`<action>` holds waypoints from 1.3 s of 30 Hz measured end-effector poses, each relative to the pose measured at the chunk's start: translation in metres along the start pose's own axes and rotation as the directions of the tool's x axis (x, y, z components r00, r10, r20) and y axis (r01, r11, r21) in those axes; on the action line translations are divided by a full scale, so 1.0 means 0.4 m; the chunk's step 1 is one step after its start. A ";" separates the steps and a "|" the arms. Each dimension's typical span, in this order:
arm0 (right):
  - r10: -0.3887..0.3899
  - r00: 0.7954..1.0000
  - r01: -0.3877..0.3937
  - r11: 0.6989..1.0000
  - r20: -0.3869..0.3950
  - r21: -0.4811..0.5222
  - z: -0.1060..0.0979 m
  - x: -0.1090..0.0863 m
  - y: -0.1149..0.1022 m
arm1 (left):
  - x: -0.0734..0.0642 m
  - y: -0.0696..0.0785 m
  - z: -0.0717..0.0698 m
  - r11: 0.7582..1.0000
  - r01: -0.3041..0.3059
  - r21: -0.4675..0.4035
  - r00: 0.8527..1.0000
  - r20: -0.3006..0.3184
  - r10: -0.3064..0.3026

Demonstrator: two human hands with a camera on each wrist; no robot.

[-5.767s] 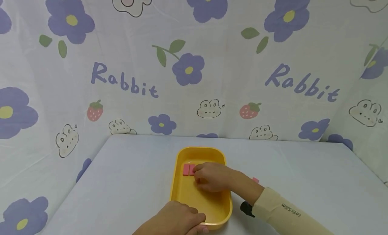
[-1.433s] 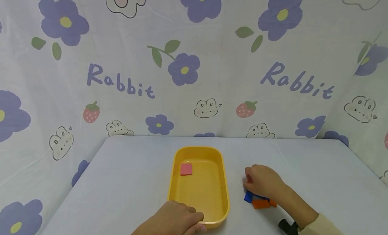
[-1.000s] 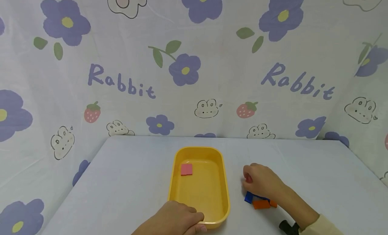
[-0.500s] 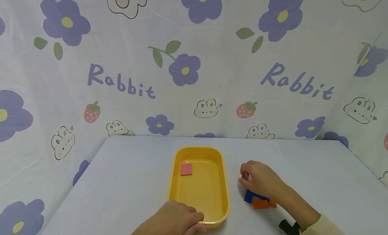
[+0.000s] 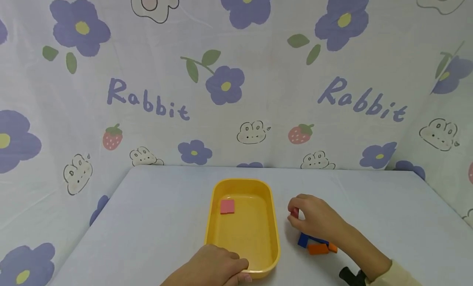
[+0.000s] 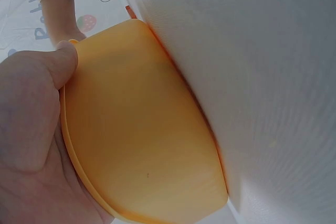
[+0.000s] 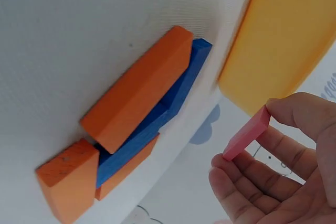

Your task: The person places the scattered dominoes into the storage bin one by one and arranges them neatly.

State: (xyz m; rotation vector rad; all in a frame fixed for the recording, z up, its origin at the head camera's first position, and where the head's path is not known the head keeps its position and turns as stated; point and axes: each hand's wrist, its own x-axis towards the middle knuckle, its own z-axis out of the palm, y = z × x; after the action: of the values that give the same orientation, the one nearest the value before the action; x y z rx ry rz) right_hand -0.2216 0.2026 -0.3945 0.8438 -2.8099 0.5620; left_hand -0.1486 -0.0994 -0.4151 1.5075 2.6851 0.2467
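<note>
My right hand [image 5: 314, 216] pinches a small pink block [image 7: 248, 132] between thumb and fingers, just right of the yellow tray [image 5: 242, 183]. The right wrist view shows the flat, rectangular block raised off the table. My left hand [image 5: 212, 263] grips the tray's near rim, thumb on the near side and fingers over the edge. In the left wrist view the thumb [image 6: 65, 64] lies along that rim. Inside the tray, near its far left, pink blocks [image 5: 227, 206] lie flat side by side.
Several orange blocks [image 7: 139, 87] and blue blocks [image 7: 186, 80] lie in a loose pile on the white table [image 5: 166, 212], just below my right hand. A printed cloth [image 5: 281, 93] hangs behind the table. A black device [image 5: 351, 275] sits at my right wrist.
Earlier my right hand was inside the tray at the pink blocks, then it went right to the pile. Over the last second it rises and shifts left with a pink block. The left hand stays.
</note>
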 end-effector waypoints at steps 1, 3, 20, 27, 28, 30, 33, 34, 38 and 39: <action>-0.004 1.000 0.004 1.000 -0.001 0.003 -0.001 0.001 -0.002 | 0.001 -0.001 0.001 1.000 0.000 -0.004 1.000 0.000 0.000; -0.008 1.000 0.008 1.000 -0.001 0.006 -0.002 0.002 -0.005 | 0.001 -0.001 0.003 1.000 0.002 -0.016 1.000 0.003 -0.002; -0.062 0.996 0.059 0.998 -0.066 -0.038 -0.020 0.032 -0.040 | 0.004 -0.001 0.000 0.997 0.040 -0.059 0.998 0.058 -0.036; -0.102 0.992 0.100 0.994 -0.072 -0.038 -0.016 0.058 -0.067 | 0.003 0.000 -0.005 0.999 0.026 -0.044 0.999 0.044 -0.024; -0.110 0.991 0.107 0.994 -0.072 -0.033 -0.015 0.062 -0.071 | 0.003 0.000 -0.006 0.998 0.028 -0.049 0.999 0.046 -0.025; -0.119 0.991 0.117 0.993 -0.067 -0.027 -0.014 0.068 -0.078 | 0.003 0.000 -0.008 0.997 0.040 -0.071 0.997 0.063 -0.035; -0.129 0.990 0.127 0.992 -0.058 -0.027 -0.011 0.076 -0.089 | 0.004 0.001 -0.007 0.995 0.054 -0.087 0.996 0.078 -0.047; -0.134 0.989 0.132 0.991 -0.056 -0.030 -0.009 0.079 -0.092 | 0.004 0.001 -0.006 0.994 0.059 -0.091 0.995 0.084 -0.051; -0.126 0.991 0.125 0.992 -0.033 -0.032 -0.002 0.090 -0.103 | 0.005 0.000 -0.006 0.995 0.055 -0.080 0.996 0.079 -0.049; -0.121 0.992 0.120 0.992 -0.025 -0.032 0.000 0.092 -0.105 | 0.005 0.001 -0.006 0.995 0.055 -0.084 0.995 0.082 -0.049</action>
State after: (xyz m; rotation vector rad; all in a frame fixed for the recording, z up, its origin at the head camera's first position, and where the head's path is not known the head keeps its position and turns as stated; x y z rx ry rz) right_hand -0.2287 0.1516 -0.3724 0.9843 -2.7131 0.5065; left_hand -0.1498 -0.0977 -0.4126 1.3912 2.6117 0.2895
